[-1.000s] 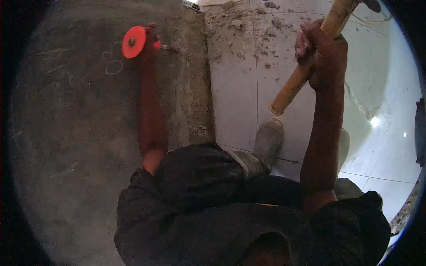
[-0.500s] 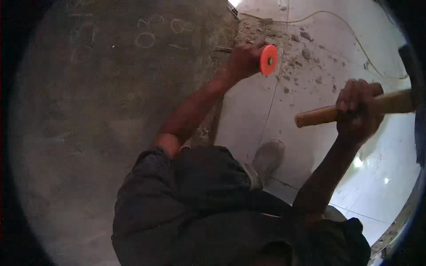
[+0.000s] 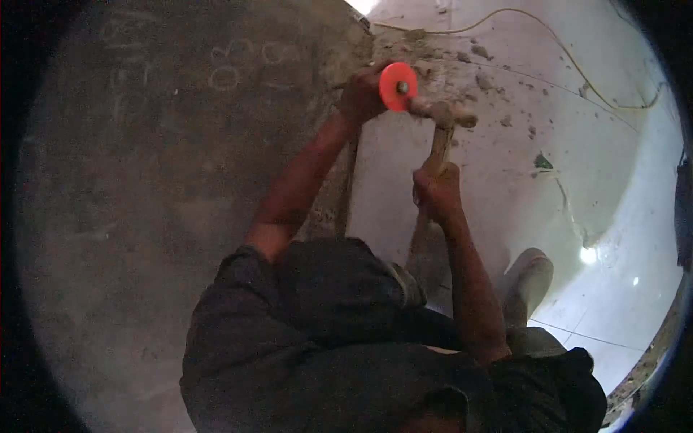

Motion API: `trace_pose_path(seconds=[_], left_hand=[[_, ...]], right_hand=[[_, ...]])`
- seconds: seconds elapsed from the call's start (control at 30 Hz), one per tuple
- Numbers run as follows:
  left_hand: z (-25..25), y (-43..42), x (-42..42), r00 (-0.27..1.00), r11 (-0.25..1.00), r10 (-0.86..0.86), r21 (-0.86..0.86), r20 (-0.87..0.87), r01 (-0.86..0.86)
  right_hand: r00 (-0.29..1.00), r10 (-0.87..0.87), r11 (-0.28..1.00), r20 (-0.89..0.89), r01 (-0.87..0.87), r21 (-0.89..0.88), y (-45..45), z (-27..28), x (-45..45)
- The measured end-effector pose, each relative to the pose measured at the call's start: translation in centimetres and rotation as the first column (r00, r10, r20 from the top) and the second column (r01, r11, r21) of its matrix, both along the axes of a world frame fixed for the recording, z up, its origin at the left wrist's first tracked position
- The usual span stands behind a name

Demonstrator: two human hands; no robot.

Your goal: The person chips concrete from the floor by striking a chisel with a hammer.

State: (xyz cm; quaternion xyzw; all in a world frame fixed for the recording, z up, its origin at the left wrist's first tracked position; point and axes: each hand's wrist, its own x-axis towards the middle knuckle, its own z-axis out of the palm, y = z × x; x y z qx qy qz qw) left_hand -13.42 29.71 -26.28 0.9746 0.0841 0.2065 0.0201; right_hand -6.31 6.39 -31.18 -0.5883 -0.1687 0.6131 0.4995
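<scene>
A rough, dark grey, chalk-marked concrete surface (image 3: 166, 202) bordered a pale tiled floor (image 3: 390, 173) strewn with grey rubble (image 3: 482, 81); a wooden-handled hammer (image 3: 442, 144) with a dull metal head (image 3: 442, 114) was clasped in the right hand (image 3: 439, 189), the head just beside a tool (image 3: 402, 86) with a flat, round, orange-red guard (image 3: 390, 90), contact being indistinct; the left hand (image 3: 361, 94) was closed on this tool behind the guard
</scene>
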Motion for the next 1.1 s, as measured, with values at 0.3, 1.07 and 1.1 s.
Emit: trace_pose_path(seconds=[0.3,1.07,1.1], left_hand=[[-0.5,0.2,0.4,0.997,0.993,0.067,-0.102,0.027,-0.064],[-1.1,6.6,-3.1,0.956,0.906,0.250,-0.313,-0.151,-0.286],[-0.7,6.3,-3.3,0.967,0.932,0.228,-0.262,-0.114,-0.251]], right_hand=[[0.792,-0.452,-0.001,-0.410,0.459,0.888,1.9,6.4,8.8],[0.891,-0.445,0.706,0.087,0.289,0.647,2.6,15.3,6.5],[0.892,-0.444,0.701,0.084,0.287,0.653,3.3,14.1,5.7]])
